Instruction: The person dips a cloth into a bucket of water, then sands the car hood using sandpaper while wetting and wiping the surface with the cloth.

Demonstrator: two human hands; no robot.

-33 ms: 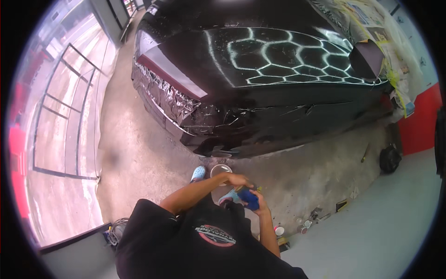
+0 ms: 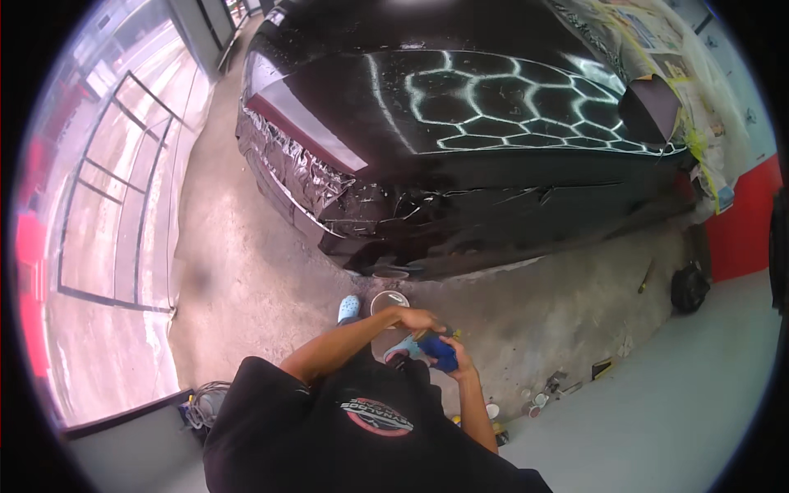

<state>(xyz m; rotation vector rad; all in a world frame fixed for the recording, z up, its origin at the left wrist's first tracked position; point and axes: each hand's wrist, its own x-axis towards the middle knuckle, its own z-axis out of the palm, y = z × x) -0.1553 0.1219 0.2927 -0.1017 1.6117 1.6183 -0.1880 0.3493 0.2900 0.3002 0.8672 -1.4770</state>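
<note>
- Head view: both hands meet in front of the person's chest, over a dark blue object (image 2: 438,351) with a greenish tip.
- The left hand (image 2: 417,319) arches over the top of the object, fingers curled down and close together, their tips touching its upper end.
- The right hand (image 2: 460,361) cups the object from below and from the right, fingers wrapped round it; how tightly they press is too small to tell.
- Just beyond the left fingers, a round pale lid or bowl (image 2: 389,301) lies on the concrete floor (image 2: 246,279), with a light blue shoe (image 2: 349,308) to its left.
- Farther beyond the fingers stands a black car (image 2: 460,148), partly wrapped in film.
- Right of the right fingers, small cans (image 2: 538,400) sit on the floor.
</note>
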